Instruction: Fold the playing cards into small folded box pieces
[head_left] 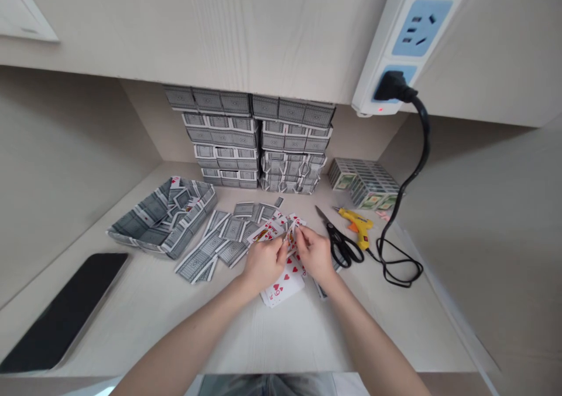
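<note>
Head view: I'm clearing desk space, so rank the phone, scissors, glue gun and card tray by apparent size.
1. card tray and phone: about alike; the phone lies nearer the camera, so unranked.
2. scissors.
3. glue gun, slightly smaller.

yellow glue gun [357,225], black-handled scissors [340,243], red-hearted cards [281,285].

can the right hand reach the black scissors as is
Probably yes: the black-handled steel scissors lie just beside the right hand with nothing between, though that hand pinches a red-printed playing card.
</note>
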{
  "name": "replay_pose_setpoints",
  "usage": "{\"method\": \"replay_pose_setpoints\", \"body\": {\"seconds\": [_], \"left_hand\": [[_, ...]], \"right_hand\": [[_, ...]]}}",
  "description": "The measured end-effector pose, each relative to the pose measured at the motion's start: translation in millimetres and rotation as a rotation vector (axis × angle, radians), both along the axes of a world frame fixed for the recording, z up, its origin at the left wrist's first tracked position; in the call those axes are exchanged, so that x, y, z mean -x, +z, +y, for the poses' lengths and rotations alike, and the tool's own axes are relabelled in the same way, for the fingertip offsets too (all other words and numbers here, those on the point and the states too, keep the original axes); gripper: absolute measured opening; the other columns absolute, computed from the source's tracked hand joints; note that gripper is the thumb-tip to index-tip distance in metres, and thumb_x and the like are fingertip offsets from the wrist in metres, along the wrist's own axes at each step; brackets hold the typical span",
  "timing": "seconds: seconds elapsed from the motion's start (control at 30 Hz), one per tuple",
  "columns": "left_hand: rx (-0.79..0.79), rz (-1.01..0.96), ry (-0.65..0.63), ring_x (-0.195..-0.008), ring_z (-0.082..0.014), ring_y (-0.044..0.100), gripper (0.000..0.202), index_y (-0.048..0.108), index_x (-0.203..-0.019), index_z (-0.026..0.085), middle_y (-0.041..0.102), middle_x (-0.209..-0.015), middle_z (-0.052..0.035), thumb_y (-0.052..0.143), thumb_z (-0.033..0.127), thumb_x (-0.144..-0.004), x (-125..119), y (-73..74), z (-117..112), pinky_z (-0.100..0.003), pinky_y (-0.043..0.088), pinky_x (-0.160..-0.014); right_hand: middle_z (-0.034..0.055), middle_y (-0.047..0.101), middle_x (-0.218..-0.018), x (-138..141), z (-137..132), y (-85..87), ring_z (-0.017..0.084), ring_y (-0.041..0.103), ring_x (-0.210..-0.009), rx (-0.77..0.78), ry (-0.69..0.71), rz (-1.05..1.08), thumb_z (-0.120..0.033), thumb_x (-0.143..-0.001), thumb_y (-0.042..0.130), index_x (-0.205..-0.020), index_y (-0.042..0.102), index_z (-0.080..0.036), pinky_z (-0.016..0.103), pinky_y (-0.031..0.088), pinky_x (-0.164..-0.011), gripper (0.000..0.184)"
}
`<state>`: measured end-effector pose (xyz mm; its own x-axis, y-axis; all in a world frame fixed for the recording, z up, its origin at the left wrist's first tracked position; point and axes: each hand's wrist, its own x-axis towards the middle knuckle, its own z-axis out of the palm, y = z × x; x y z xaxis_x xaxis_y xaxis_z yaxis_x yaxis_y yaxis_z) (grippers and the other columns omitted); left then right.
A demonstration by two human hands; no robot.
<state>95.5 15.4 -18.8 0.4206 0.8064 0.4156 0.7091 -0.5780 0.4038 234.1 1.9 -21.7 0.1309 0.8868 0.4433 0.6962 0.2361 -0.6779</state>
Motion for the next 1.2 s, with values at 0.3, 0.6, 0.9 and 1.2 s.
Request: {"method": "replay_pose_setpoints", "body": {"seconds": [0.3, 0.6, 0.9, 1.2], "left_hand": [[0.013, 0.013, 0.01, -0.044, -0.0133, 0.051, 0.028, 0.056, -0.066, 0.019, 0.056, -0.049, -0.0016, 0.038, 0.028, -0.085, 0.4, -2.2, 0.8, -0.025, 0.028, -0.046], [0.012, 0.015, -0.037, -0.048, -0.0129, 0.054, 0.028, 0.056, -0.069, 0.018, 0.061, -0.055, -0.0027, 0.035, 0.027, -0.086, -2.1, -2.6, -4.1, -0.024, 0.031, -0.048], [0.107, -0.185, 0.057, -0.042, -0.0105, 0.044, 0.031, 0.052, -0.062, 0.019, 0.05, -0.046, 0.0011, 0.038, 0.032, -0.086, -1.9, -3.0, 0.4, -0.023, 0.027, -0.046], [0.173, -0.276, 0.081, -0.041, -0.009, 0.035, 0.032, 0.042, -0.056, 0.019, 0.039, -0.043, 0.0044, 0.04, 0.034, -0.084, -0.1, -2.9, 5.0, -0.022, 0.023, -0.045]], "right_hand": [[0.0053, 0.066, -0.076, -5.5, 5.3, -0.3, 0.018, 0.06, -0.065, 0.069, 0.16, 0.354, -0.032, -0.082, 0.044, -0.097, 0.062, -0.017, 0.028, 0.048, -0.061, 0.028], [0.0035, 0.065, -0.064, -0.3, -2.1, 2.0, 0.015, 0.057, -0.052, -0.005, -0.02, 0.103, -0.03, -0.085, 0.041, -0.086, 0.067, -0.016, 0.025, 0.045, -0.054, 0.03], [0.0078, 0.069, -0.091, -5.3, 5.1, 3.1, 0.021, 0.064, -0.08, 0.06, 0.105, 0.539, -0.039, -0.078, 0.052, -0.097, 0.064, -0.016, 0.034, 0.051, -0.074, 0.032], [0.006, 0.069, -0.082, -11.6, 10.9, -7.2, 0.021, 0.064, -0.072, 0.142, 0.211, 0.454, -0.036, -0.078, 0.051, -0.087, 0.066, -0.018, 0.032, 0.051, -0.068, 0.025]]}}
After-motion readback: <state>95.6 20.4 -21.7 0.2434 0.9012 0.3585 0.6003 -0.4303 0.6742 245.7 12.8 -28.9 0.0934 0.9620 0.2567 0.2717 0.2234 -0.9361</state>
